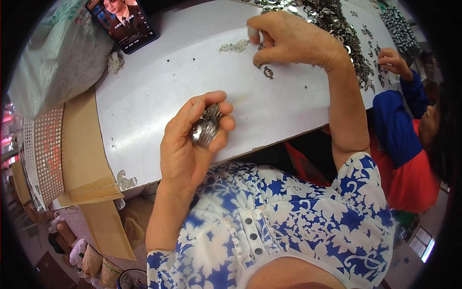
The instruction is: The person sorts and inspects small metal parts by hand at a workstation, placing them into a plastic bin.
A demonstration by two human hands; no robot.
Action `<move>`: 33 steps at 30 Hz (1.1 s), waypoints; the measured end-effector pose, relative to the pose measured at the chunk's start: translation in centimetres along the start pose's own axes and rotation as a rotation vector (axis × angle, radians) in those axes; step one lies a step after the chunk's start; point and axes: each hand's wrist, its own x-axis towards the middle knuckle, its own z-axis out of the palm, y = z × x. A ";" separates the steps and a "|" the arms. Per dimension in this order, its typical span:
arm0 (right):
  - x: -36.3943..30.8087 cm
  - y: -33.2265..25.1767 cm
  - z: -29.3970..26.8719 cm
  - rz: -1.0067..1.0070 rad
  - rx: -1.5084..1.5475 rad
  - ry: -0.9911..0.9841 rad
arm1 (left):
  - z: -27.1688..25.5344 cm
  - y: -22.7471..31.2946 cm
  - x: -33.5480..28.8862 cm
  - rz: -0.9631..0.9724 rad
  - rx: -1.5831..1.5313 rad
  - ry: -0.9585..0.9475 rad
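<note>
Blue-and-white floral cloth of the wearer's blouse (298, 207) is nearest. Above it, the left hand (195, 137), palm turned up, curls its fingers around a clutch of shiny metal discs (205, 129), cupped over the white tabletop (192, 82). The right hand (260, 45) arches over the table with thumb and forefinger parted, wrist bent, forearm reaching up from the right; whether its fingertips grip a piece I cannot tell. Just below its thumb lies a dark tabbed disc (268, 72); to its left sits a cluster of pale flat pieces (236, 46). Beyond spreads a glinting heap of metal pieces (337, 24), near a co-worker's hand (393, 62). At far left, a crinkled white woven sack (57, 72) hides its contents, between brown cardboard (82, 149) and a lit smartphone (124, 24).
</note>
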 end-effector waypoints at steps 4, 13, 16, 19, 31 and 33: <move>0.7 0.5 0.7 -0.061 0.044 -0.110 | -0.1 -0.2 0.0 -0.009 -0.001 -0.033; 0.1 -2.9 -0.9 -0.038 0.604 -0.281 | 0.7 -0.2 -0.2 -0.034 0.033 0.011; 0.4 -3.4 -1.0 0.065 0.600 -0.103 | 0.3 -0.1 0.1 -0.052 -0.079 -0.075; 1.4 -0.9 0.4 -0.226 0.059 0.241 | 0.0 0.0 0.2 -0.026 0.016 -0.045; 1.9 0.9 3.6 -0.151 0.175 0.108 | 4.8 7.8 6.7 0.139 0.390 -0.161; 1.9 -0.1 2.9 -0.208 0.137 0.130 | 8.0 12.9 9.8 0.383 0.573 -0.328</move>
